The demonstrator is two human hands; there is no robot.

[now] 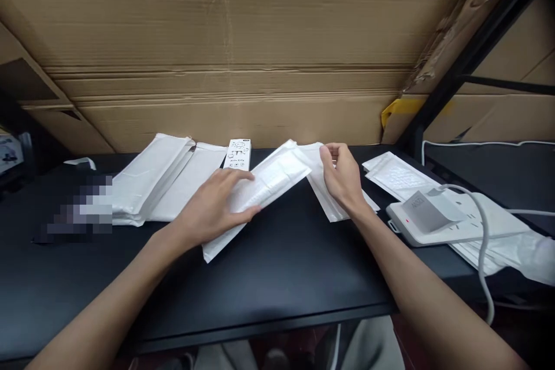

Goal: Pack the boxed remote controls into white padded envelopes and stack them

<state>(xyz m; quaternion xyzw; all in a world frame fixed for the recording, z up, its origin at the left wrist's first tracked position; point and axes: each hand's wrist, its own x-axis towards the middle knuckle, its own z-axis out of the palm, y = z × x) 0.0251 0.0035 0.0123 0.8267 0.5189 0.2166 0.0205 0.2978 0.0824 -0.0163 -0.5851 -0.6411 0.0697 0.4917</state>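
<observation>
The left hand (pixel 212 203) is lying flat and lightly spread on a padded white envelope (pixel 271 188), which is slanting across the surface (pixel 264 283), with its lower corner pointing toward the front edge and its upper end reaching toward the right hand (pixel 342 176). That hand is curling its thumb and fingers together and appears to be pinching the upper edge of a white mailer (pixel 329 199), though the fingers partly hide the exact grip. The mailer is lying against the far end of the envelope, and the two are overlapping there.

A wide bare stretch of black surface is opening between both hands and the front edge, leaving plenty of room to move. Behind the left hand, a stack of white mailers (pixel 150 179) is sitting beside a flatter envelope (pixel 188 182), and a small white Hello Kitty box (pixel 238 154) is standing upright near the back edge, where a cardboard sheet (pixel 234 40) is rising. To the right, more white envelopes (pixel 396 176) are lying just beside a white power strip (pixel 433 222), whose grey cable (pixel 483 237) is curving down past the surface's right front edge. Room is tighter on that side.
</observation>
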